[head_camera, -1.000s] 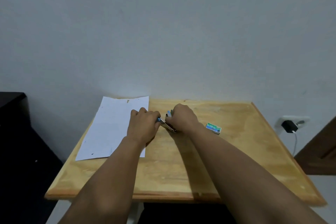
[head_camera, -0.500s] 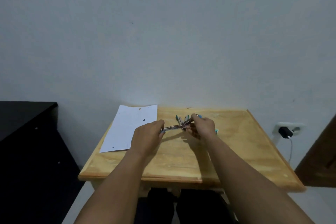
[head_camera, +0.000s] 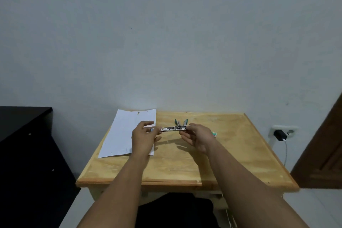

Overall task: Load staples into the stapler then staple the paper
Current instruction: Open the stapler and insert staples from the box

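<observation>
Stapler [head_camera: 174, 127], a slim metal tool with green plastic parts, is held open above the middle of the pale, glossy wooden worktop [head_camera: 231, 153], its long silvery rail lying level between both hands while two green-tipped arms stick up behind it. The left hand [head_camera: 143, 138] pinches the rail's left end and the right hand [head_camera: 198, 136] pinches its right end, the remaining fingers loosely spread. A flat white sheet of paper [head_camera: 124, 133] lies at the worktop's far left, partly under the left hand, and a small green staple box [head_camera: 214, 133] peeks out just behind the right hand.
</observation>
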Demonstrator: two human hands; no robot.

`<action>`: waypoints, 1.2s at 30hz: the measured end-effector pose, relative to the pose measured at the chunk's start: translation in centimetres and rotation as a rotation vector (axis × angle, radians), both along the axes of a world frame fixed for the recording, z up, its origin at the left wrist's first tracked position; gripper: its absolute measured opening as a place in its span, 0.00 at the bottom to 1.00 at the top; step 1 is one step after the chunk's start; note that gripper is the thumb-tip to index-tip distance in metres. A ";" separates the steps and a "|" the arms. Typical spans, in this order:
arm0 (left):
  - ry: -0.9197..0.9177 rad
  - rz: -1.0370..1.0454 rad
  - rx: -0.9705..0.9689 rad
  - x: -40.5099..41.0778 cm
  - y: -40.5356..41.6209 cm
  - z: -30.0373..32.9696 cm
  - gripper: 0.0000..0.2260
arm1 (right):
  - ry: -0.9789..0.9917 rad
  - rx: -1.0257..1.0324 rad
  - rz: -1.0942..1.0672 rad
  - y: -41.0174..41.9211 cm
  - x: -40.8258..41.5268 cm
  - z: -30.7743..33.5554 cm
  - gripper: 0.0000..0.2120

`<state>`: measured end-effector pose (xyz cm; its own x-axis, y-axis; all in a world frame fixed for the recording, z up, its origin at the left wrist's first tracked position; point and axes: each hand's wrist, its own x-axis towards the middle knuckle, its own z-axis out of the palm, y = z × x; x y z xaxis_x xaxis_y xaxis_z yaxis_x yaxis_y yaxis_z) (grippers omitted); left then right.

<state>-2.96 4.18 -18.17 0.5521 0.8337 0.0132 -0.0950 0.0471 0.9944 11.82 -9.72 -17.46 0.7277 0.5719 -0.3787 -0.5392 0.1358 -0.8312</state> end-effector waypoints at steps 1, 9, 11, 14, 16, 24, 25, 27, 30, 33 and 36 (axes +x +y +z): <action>-0.095 0.020 -0.152 0.3 0.0 0.3 0.14 | 0.042 0.025 0.005 0.2 0.0 -0.2 0.07; -0.284 0.152 -0.437 4.0 -0.1 -0.8 0.04 | -0.010 -0.056 0.206 1.9 -0.1 -0.3 0.06; -0.259 0.159 -0.420 4.4 0.4 -0.5 0.06 | -0.205 -0.187 0.343 1.5 -0.1 -0.2 0.13; -0.085 0.101 -0.228 4.7 0.9 -0.2 0.08 | -0.286 -0.218 0.416 0.7 0.0 -0.5 0.12; 0.080 0.017 -0.052 4.9 0.8 -0.4 0.12 | -0.233 -0.188 0.342 0.2 -0.2 -0.8 0.10; 0.306 -0.368 0.231 4.3 -3.2 -2.2 0.19 | -0.237 -0.066 0.238 -0.6 0.7 -3.5 0.15; 0.322 -0.369 0.265 4.4 -3.3 -2.4 0.19 | -0.251 -0.076 0.249 -0.7 1.0 -3.6 0.15; 0.345 -0.352 0.332 4.5 -3.3 -2.8 0.15 | -0.256 -0.111 0.261 -0.6 1.6 -3.8 0.12; 0.405 -0.327 0.560 4.2 -2.7 -3.2 0.10 | -0.254 -0.176 0.280 0.0 2.5 -3.7 0.10; 0.605 -0.261 0.923 3.6 -1.5 -3.9 0.20 | -0.290 -0.230 0.304 1.0 3.2 -3.8 0.10; 0.598 -0.222 1.101 3.0 -0.6 -4.9 0.20 | -0.331 -0.264 0.324 1.6 3.5 -3.9 0.09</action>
